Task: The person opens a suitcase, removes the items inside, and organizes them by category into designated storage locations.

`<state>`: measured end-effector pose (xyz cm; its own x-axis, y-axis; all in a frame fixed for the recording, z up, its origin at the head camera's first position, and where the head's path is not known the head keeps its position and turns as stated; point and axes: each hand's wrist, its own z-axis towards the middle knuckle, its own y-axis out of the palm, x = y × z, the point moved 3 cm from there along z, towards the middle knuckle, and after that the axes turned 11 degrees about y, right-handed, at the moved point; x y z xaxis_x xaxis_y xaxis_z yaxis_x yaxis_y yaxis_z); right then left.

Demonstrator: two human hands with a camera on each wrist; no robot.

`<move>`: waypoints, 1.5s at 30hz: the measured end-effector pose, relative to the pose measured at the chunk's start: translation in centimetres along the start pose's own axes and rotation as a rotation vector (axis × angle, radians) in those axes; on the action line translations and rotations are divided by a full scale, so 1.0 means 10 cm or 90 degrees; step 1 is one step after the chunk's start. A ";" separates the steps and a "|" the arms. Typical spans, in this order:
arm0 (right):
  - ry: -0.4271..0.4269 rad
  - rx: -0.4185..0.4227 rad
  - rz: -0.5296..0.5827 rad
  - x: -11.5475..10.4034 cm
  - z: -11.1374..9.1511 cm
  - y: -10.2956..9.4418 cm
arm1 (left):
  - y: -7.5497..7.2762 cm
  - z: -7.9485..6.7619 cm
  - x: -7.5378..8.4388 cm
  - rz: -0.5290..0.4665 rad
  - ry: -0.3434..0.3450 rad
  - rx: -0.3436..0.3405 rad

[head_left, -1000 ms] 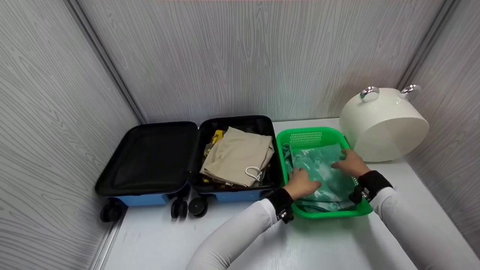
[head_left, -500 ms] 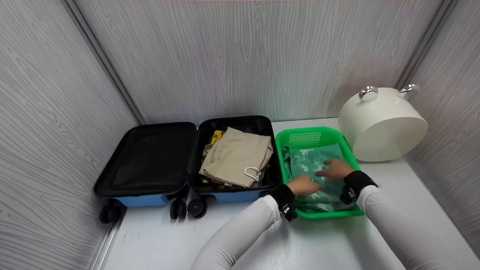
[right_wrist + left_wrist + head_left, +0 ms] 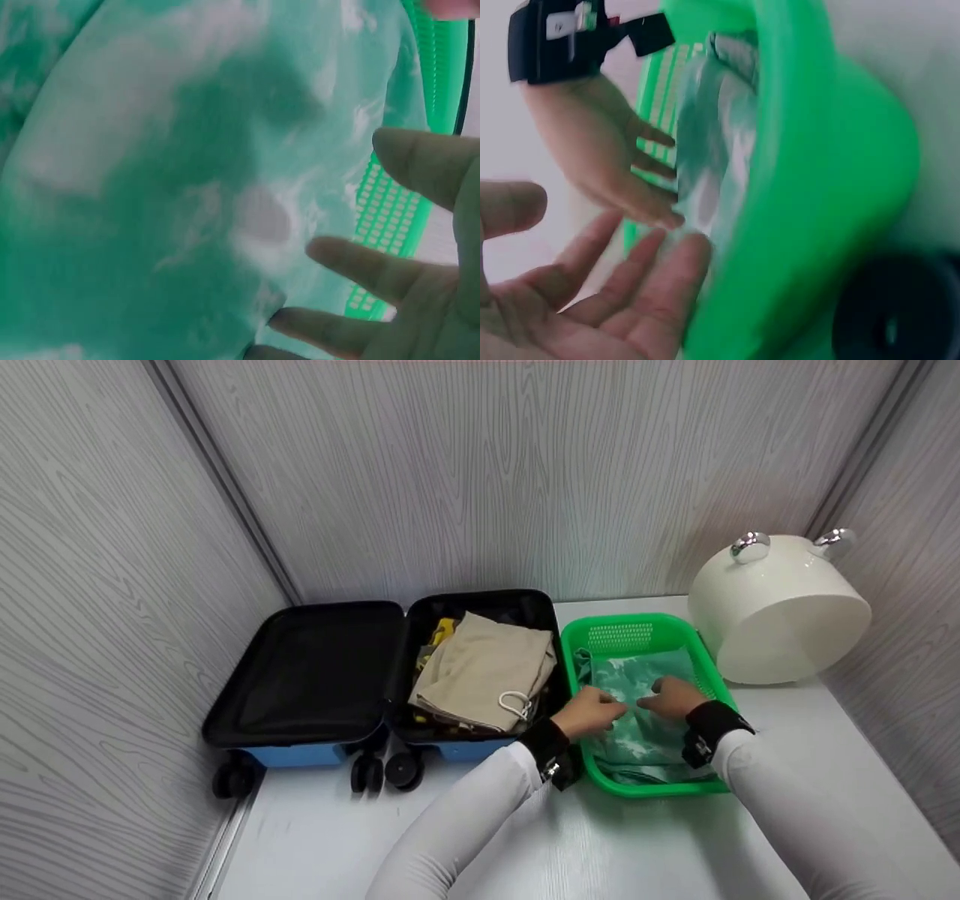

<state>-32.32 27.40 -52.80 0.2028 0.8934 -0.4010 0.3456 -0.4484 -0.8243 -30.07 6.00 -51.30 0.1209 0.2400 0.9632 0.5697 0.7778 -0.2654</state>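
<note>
A folded green-and-white tie-dye cloth (image 3: 634,739) lies in a green plastic basket (image 3: 652,790). Over the cloth's left part hovers or rests my left hand (image 3: 587,712), near the basket's left rim; its fingers spread apart with nothing held in the left wrist view. My right hand (image 3: 670,699) is above the cloth's right side. In the right wrist view its fingers (image 3: 352,262) are extended and spread close to the fabric; whether they touch it I cannot tell. Another green patterned piece (image 3: 583,660) sits along the basket's left wall.
Left of the basket stands an open blue suitcase (image 3: 450,751) with a black lining. Folded beige fabric (image 3: 480,671) with a white cord and yellow-patterned clothing (image 3: 444,628) fill its right half. A white round pot (image 3: 780,607) with chrome handles lies tipped at the right.
My right hand has moved left over the cloth, away from the basket's right rim. My left hand has shifted slightly left since half a second ago. The cloth stays in the basket.
</note>
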 end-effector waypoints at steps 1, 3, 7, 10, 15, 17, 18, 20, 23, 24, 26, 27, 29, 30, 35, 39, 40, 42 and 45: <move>0.000 0.017 0.013 -0.03 -0.02 -0.01 | -0.07 -0.01 0.00 0.001 0.015 0.028; -0.018 0.056 0.054 -0.13 -0.06 -0.04 | -0.25 -0.02 0.01 0.034 0.045 0.087; -0.070 0.113 0.182 -0.39 -0.15 -0.11 | -0.70 -0.05 -0.05 0.101 0.082 0.209; -0.073 0.093 0.340 -0.59 -0.19 -0.15 | -1.11 0.07 -0.37 0.133 0.077 0.279; -0.039 -0.026 0.601 -0.89 -0.21 -0.12 | -1.82 0.26 -0.95 0.240 -0.037 0.332; -0.022 -0.068 0.653 -0.99 -0.20 -0.06 | -2.07 0.34 -1.21 0.303 -0.077 0.340; -0.012 -0.085 0.671 -1.03 -0.19 -0.02 | -2.18 0.36 -1.32 0.328 -0.087 0.347; 0.004 -0.114 0.696 -1.13 -0.17 0.07 | -2.30 0.27 -1.34 0.354 -0.100 0.346; 0.025 -0.152 0.710 -1.30 -0.13 0.21 | -2.40 0.09 -1.28 0.347 -0.103 0.334; 0.028 -0.167 0.708 -1.35 -0.12 0.26 | -2.41 0.00 -1.21 0.337 -0.107 0.327; 0.035 -0.197 0.701 -1.46 -0.11 0.36 | -2.37 -0.21 -1.01 0.304 -0.129 0.293; 0.039 -0.208 0.696 -1.50 -0.11 0.41 | -2.38 -0.24 -1.01 0.297 -0.135 0.283; 0.045 -0.223 0.680 -1.58 -0.10 0.50 | -2.36 -0.36 -0.90 0.309 -0.160 0.278; 0.049 -0.227 0.673 -1.61 -0.09 0.54 | -2.35 -0.41 -0.86 0.305 -0.175 0.273; 0.075 -0.219 0.628 -1.72 -0.06 0.71 | -2.36 -0.39 -0.96 0.313 -0.219 0.273; 0.105 -0.192 0.585 -1.78 -0.03 0.80 | -2.33 -0.36 -0.99 0.293 -0.234 0.230; 0.111 -0.181 0.570 -1.80 -0.03 0.82 | -2.31 -0.39 -0.94 0.293 -0.239 0.218; 0.118 -0.167 0.543 -1.82 -0.01 0.84 | -2.30 -0.41 -0.91 0.302 -0.240 0.202; 0.123 -0.155 0.516 -1.84 0.02 0.87 | -2.26 -0.46 -0.83 0.311 -0.231 0.189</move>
<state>-33.19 7.13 -52.64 0.6158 0.2855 -0.7343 0.2094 -0.9578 -0.1967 -40.20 -16.26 -53.07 -0.0022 0.7444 0.6678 0.2656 0.6442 -0.7172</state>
